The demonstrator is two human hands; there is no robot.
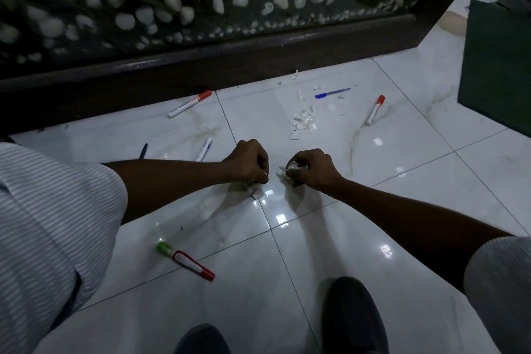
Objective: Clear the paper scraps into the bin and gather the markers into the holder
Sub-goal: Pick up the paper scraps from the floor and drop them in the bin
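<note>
Paper scraps [303, 121] lie in a loose heap above and right of the frame's centre, with strays trailing up toward the dark wooden ledge [201, 66]. More scraps are already at the hands. The right hand [311, 168], just right of centre, has its fingers curled round a crumpled white wad [292, 169]. The left hand [248, 161], just left of centre, is closed with its fingertips pinched down at a few bits [255, 192] on the floor beneath it; what it holds inside, I cannot tell.

The risks, as I judge them: both fists look nearly full, so reaching for more could squeeze pieces out. The glossy tile gives small flat bits nothing to catch on, and they may slide rather than lift. No bin or holder is identifiable here, so a carry of some length could shed scraps. The markers lie well apart: a red-capped marker [189, 103] by the ledge, another red-capped marker [375, 110] at right, a green-and-red marker [185, 260] at lower centre, and a blue pen [332, 92] near the heap. Round barrels may roll if nudged.

The floor [402, 224] is white polished tile with dark grout lines and bright glare spots. Behind the ledge a glass panel [172, 8] shows white pebbles. A dark green box [494, 66] stands at the right edge. The room is dim.
</note>
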